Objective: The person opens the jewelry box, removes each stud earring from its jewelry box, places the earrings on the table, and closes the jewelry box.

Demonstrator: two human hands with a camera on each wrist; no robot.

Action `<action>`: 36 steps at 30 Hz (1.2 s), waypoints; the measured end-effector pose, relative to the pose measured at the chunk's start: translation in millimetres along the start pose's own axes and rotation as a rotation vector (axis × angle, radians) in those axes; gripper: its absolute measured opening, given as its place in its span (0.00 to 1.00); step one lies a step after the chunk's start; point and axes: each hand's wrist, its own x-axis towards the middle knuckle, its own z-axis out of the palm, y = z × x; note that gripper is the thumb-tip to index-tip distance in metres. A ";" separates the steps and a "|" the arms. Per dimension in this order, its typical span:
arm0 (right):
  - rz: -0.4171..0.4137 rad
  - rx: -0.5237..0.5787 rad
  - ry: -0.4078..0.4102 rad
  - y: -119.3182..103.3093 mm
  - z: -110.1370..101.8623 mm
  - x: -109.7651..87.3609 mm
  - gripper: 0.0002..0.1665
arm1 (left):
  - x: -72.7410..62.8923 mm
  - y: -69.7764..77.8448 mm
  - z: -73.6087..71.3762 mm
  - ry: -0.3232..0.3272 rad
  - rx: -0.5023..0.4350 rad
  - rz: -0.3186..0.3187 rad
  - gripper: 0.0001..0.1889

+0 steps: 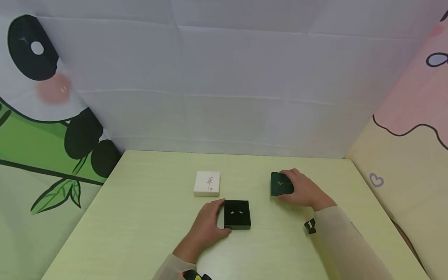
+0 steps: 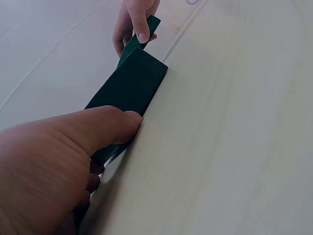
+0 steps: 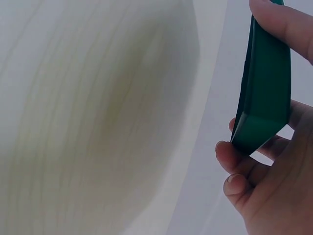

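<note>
My left hand [image 1: 206,225] grips the left side of a small dark green jewelry box base [image 1: 238,222] on the table. On its black insert sit two small star-shaped earrings [image 1: 236,212]. The left wrist view shows the thumb pressing the near wall of the base [image 2: 128,83]. Over to the right, my right hand [image 1: 304,188] pinches a green box lid [image 1: 280,184] with faint gold lettering on top. In the right wrist view the lid [image 3: 269,78] is held between thumb and fingers, apart from the table.
A white square box [image 1: 207,183] with a pink printed figure stands behind and left of the base. The pale table [image 1: 140,217] meets a white cloth wall [image 1: 224,77] at the back. Printed panels flank both sides.
</note>
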 end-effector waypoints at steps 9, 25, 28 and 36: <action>0.009 -0.026 -0.015 -0.2 8.7 -2.2 0.53 | -4.8 -6.7 -0.6 -0.011 0.001 0.010 0.50; 0.035 -0.021 -0.055 0.8 29.9 -16.0 0.55 | -14.4 -8.1 -6.0 -0.031 -0.008 0.027 0.50; 0.040 -0.015 -0.060 0.0 32.3 -17.9 0.55 | -16.2 -8.7 -7.1 -0.032 -0.015 0.034 0.50; 0.047 0.001 -0.064 -4.7 33.1 -21.9 0.56 | -19.3 -9.9 -8.3 -0.040 -0.011 0.034 0.49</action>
